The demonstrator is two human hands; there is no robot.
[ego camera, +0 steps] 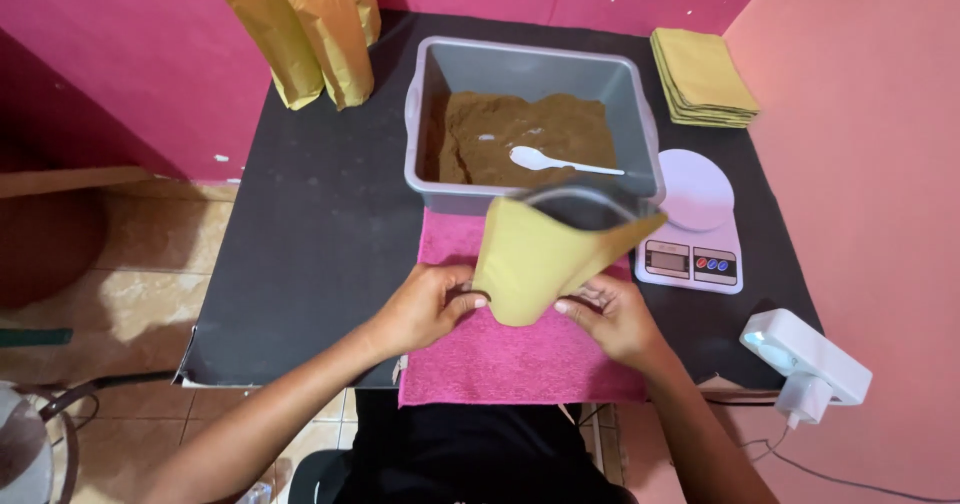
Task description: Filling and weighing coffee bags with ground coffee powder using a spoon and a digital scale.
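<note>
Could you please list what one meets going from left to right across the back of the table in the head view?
Filled brown paper bags → grey tub of brown powder with a white spoon → stack of flat yellow pouches.

Yellow pouch (pixel 535 259); pink towel (pixel 510 359); grey tub (pixel 630 94), brown powder (pixel 500 134); white spoon (pixel 555 162); black table (pixel 320 224).

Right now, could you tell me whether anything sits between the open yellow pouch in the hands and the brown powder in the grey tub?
Nothing visible does. The yellow pouch, held by the left hand and right hand, has its mouth at the near wall of the grey tub. Only a white spoon lies on the brown powder.
</note>
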